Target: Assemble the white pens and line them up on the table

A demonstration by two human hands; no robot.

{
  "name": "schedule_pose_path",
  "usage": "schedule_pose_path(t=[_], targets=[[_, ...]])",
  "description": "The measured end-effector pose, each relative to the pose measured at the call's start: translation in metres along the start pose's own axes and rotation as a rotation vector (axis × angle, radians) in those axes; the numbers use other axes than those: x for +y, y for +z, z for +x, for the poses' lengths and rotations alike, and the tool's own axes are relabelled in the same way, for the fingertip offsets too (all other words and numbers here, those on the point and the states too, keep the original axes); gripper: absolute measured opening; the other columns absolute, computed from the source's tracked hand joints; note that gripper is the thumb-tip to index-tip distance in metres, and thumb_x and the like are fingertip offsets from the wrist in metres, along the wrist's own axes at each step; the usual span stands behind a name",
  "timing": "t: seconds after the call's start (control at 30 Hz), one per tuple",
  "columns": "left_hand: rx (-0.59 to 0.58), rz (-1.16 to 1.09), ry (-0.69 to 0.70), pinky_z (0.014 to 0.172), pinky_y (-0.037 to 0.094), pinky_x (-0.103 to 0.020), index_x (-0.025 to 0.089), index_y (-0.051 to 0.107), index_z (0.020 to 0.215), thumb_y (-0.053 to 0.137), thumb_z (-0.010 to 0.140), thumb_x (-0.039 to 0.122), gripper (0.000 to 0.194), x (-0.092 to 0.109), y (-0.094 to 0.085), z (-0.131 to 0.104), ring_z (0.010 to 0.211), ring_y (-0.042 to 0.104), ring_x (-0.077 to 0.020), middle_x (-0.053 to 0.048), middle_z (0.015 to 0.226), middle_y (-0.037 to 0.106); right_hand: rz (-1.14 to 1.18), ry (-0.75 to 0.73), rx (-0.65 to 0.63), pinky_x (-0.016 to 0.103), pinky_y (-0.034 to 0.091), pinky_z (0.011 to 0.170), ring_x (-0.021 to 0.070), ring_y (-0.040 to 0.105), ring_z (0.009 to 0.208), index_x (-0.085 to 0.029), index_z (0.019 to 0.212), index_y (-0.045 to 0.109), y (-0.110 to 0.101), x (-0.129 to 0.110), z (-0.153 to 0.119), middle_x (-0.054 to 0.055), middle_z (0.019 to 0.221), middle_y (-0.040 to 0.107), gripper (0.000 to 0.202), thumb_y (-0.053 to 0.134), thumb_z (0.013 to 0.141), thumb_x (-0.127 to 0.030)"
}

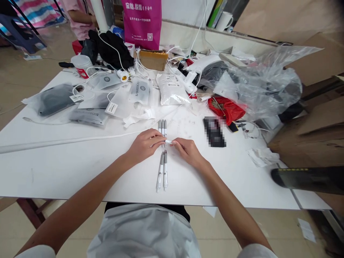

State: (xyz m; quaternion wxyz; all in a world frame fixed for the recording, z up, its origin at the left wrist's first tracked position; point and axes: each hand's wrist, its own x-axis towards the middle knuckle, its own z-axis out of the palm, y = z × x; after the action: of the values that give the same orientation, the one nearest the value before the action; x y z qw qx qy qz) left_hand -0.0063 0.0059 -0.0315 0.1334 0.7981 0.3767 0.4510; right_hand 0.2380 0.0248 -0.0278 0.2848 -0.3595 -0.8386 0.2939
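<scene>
White plastic formed the slim pen barrel (168,142) that showed between the two hands, just above the tabletop (188,186); fingers covered its ends, so whether it was a whole pen or one part could not be told. The left hand (146,145) pinched one end between thumb and fingers, and the right hand (189,152) nipped the other, thumb against fingertips. Under and beyond the left hand's fingertips lay a row of three grey-gripped pens (162,125), partly hidden. On the body side of both hands, a pair of pens (165,172) lay close together.

With so little of the barrel gripped, an uneven pull or twist seemed likely to make it slip and roll. A sudden release might have thrown the left hand into the row, or let a loose piece skip past the right hand towards the red bag (233,111). A dropped wrist could have knocked the near pair askew, and a leftward sweep of the left hand could have caught the white strip (80,140) beside it.
</scene>
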Motion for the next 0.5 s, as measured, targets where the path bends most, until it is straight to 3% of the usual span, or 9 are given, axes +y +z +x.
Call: schedule_pose_path(t=[0.1, 0.23, 0.37, 0.5], targets=[[0.038, -0.066, -0.087, 0.083, 0.055, -0.036, 0.025, 0.083, 0.104, 0.069, 0.104, 0.033, 0.015, 0.005, -0.002, 0.002, 0.088, 0.069, -0.0197, -0.006, 0.095, 0.078, -0.016, -0.034, 0.076, 0.038, 0.054, 0.08, 0.0232, 0.068, 0.089, -0.022, 0.119, 0.071, -0.01, 0.006, 0.001, 0.009, 0.099, 0.073, 0.042, 0.044, 0.112, -0.053], [0.016, -0.361, -0.445, 0.081, 0.055, -0.033, 0.023, 0.082, 0.105, 0.076, 0.098, 0.043, 0.022, 0.017, -0.008, 0.007, 0.098, 0.073, -0.0225, -0.008, 0.103, 0.08, -0.22, -0.044, 0.362, 0.054, 0.05, 0.108, 0.0329, 0.064, 0.124, -0.023, 0.13, 0.068, -0.044, 0.029, -0.008, 0.015, 0.129, 0.068, 0.04, 0.049, 0.11, -0.052], [0.005, -0.714, -0.639, 0.094, 0.053, -0.037, 0.02, 0.08, 0.103, 0.084, 0.091, 0.044, 0.027, 0.023, -0.011, 0.01, 0.096, 0.074, -0.0221, -0.006, 0.096, 0.08, -0.466, 0.052, 0.514, 0.058, 0.044, 0.116, 0.0351, 0.059, 0.135, -0.022, 0.134, 0.067, -0.077, 0.054, -0.04, 0.019, 0.141, 0.063, 0.045, 0.051, 0.107, -0.054], [-0.001, -1.091, -0.719, 0.09, 0.053, -0.04, 0.018, 0.075, 0.101, 0.086, 0.087, 0.054, 0.04, 0.026, -0.01, 0.013, 0.088, 0.071, -0.0208, -0.007, 0.089, 0.077, -0.737, 0.227, 0.576, 0.061, 0.035, 0.117, 0.0409, 0.055, 0.138, -0.017, 0.14, 0.063, -0.081, 0.07, -0.084, 0.021, 0.14, 0.068, 0.065, 0.064, 0.098, -0.066]])
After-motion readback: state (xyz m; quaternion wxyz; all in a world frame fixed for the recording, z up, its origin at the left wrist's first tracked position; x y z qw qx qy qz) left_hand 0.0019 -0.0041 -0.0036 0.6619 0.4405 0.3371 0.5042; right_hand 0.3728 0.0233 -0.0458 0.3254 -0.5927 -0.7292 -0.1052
